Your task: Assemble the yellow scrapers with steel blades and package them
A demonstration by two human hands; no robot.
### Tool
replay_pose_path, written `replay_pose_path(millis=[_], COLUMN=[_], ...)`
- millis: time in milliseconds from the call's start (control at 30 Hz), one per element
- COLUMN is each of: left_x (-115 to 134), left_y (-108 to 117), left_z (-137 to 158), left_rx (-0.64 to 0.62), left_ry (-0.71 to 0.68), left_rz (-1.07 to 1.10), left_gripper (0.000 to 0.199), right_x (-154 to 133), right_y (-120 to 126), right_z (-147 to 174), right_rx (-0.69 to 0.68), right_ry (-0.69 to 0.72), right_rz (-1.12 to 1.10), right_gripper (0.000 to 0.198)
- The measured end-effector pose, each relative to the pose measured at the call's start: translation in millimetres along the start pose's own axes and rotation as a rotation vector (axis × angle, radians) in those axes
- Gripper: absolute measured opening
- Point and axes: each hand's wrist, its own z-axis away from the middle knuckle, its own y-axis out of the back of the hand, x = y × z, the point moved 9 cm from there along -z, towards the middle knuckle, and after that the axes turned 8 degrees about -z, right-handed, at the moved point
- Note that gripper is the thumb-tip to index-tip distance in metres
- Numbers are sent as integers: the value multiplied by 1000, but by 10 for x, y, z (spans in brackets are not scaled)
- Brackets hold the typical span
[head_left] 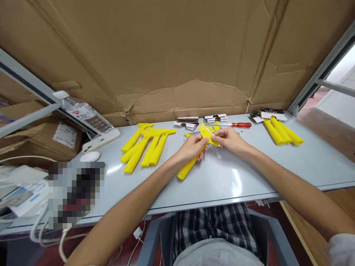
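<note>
My left hand (194, 146) is wrapped round a yellow plastic handle with a wide T-shaped head (189, 169), its tube end pointing down toward me. My right hand (230, 140) pinches the head of the same handle at its right side. A shiny pale strip shows along the head's upper edge; I cannot tell what it is. Just beyond my hands, partly hidden, lie another yellow piece (216, 126) and some thin metal. A screwdriver with a red handle (241, 125) rests behind my right hand.
Several yellow handles (141, 153) lie in a group on the left of the grey table (210, 184). More handles with black-and-white header cards (280, 129) lie at the right. Folded cards (188, 122) sit at the back against cardboard (177, 55). A plastic bottle (85, 112) leans at left above a phone (102, 140).
</note>
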Motion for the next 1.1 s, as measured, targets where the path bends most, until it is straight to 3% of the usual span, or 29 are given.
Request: replay_pose_path(millis=[433, 567, 667, 767, 1100], left_x=[-112, -104, -124, -139, -136], left_y=[124, 180, 262, 339, 462], left_z=[-84, -89, -111, -138, -160], left_rx=[139, 178, 224, 254, 326], left_ry=[40, 49, 71, 82, 82], left_rz=[23, 39, 65, 82, 120], left_gripper=[20, 20, 21, 20, 21], right_x=[102, -34, -159, -166, -89], right_y=[-35, 84, 204, 229, 102], right_z=[-24, -37, -35, -58, -82], right_rx=[-24, 89, 180, 178, 86], right_ry=[-26, 106, 261, 352, 339], right_rz=[12, 155, 359, 564, 787], right_gripper=[40, 41, 30, 24, 18])
